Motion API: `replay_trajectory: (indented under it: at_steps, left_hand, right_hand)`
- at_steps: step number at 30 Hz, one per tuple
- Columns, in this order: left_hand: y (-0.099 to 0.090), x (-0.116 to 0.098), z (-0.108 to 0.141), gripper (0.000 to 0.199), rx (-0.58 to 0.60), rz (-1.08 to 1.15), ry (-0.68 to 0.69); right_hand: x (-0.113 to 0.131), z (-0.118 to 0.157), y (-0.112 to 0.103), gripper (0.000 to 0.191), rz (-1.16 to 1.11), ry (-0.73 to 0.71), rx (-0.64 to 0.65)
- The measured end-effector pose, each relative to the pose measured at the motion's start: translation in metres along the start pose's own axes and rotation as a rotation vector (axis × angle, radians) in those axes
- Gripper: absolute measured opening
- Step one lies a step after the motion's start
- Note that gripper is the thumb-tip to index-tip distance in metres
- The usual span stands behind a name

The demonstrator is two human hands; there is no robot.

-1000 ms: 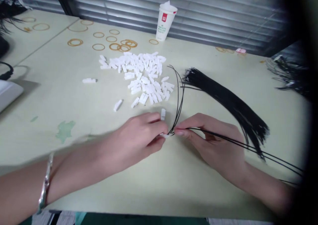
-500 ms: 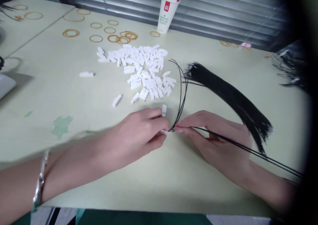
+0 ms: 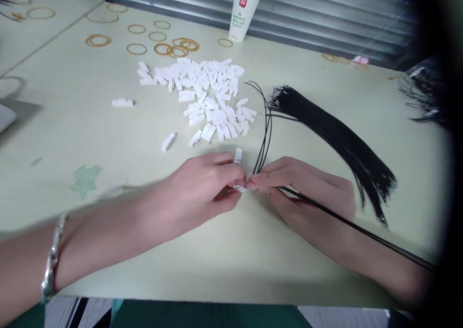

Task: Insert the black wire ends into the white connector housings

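My left hand [image 3: 213, 181] pinches a small white plastic connector housing [image 3: 241, 188], mostly hidden by the fingers. A second white piece [image 3: 238, 155] pokes up beside its knuckles; whether the hand holds it I cannot tell. Fingertips of my right hand [image 3: 289, 185] are closed on thin black wires [image 3: 265, 147] right at the housing's end. Some wires curve up and away from the fingers, while others [image 3: 354, 216] trail right over the wrist. How far the wire ends sit inside the housing is hidden.
Beyond my hands lies a heap of white housings [image 3: 213, 84], with two loose ones to its left. A thick bundle of black wires [image 3: 333, 130] rests at the right. Rubber bands [image 3: 170, 49] and a paper cup [image 3: 246, 12] stand further back, near the blinds.
My right fingertips have moved slightly left, up against the housing, covering the wires where they meet it. The trailing wires have drawn closer together. The whole view has shifted a little.
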State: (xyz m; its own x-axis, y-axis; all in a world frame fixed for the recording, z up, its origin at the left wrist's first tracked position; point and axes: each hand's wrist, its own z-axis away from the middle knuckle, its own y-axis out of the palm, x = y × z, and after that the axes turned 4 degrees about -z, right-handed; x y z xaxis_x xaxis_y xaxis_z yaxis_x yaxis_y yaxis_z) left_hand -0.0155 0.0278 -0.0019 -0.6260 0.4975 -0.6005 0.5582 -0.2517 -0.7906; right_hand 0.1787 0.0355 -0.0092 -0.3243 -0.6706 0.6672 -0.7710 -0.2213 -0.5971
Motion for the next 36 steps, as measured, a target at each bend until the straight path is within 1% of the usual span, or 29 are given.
replay_trajectory:
  at_steps: [4, 10, 13, 18, 25, 30, 36]
  left_hand:
    - [0.0008, -0.0005, -0.0005, 0.006, 0.007, 0.018, -0.024]
    - [0.0011, -0.0004, -0.0005, 0.006, -0.001, 0.015, -0.013]
    - [0.0007, -0.0006, -0.0002, 0.007, 0.004, 0.007, -0.01]
    - [0.0007, -0.0015, -0.0009, 0.006, -0.014, -0.009, 0.008]
    - [0.0011, 0.0003, -0.0008, 0.004, -0.026, 0.017, -0.005]
    - [0.0017, -0.0001, -0.0014, 0.004, -0.028, 0.038, -0.018]
    - [0.003, -0.0028, -0.0017, 0.005, -0.045, 0.034, -0.044]
  right_hand:
    - [0.0007, -0.0025, 0.0001, 0.021, -0.002, -0.029, 0.008]
    - [0.0035, -0.0045, 0.0017, 0.018, 0.036, -0.059, -0.004]
    - [0.0035, -0.0038, 0.0034, 0.016, 0.065, -0.076, -0.025]
    - [0.0037, -0.0027, 0.0055, 0.018, 0.134, -0.053, -0.055]
    - [0.0003, 0.0014, 0.0052, 0.016, 0.119, -0.082, -0.087]
    - [0.0015, 0.0033, 0.0038, 0.015, 0.161, -0.069, -0.119]
    - [0.0023, 0.0013, 0.0013, 0.008, 0.254, -0.015, -0.083]
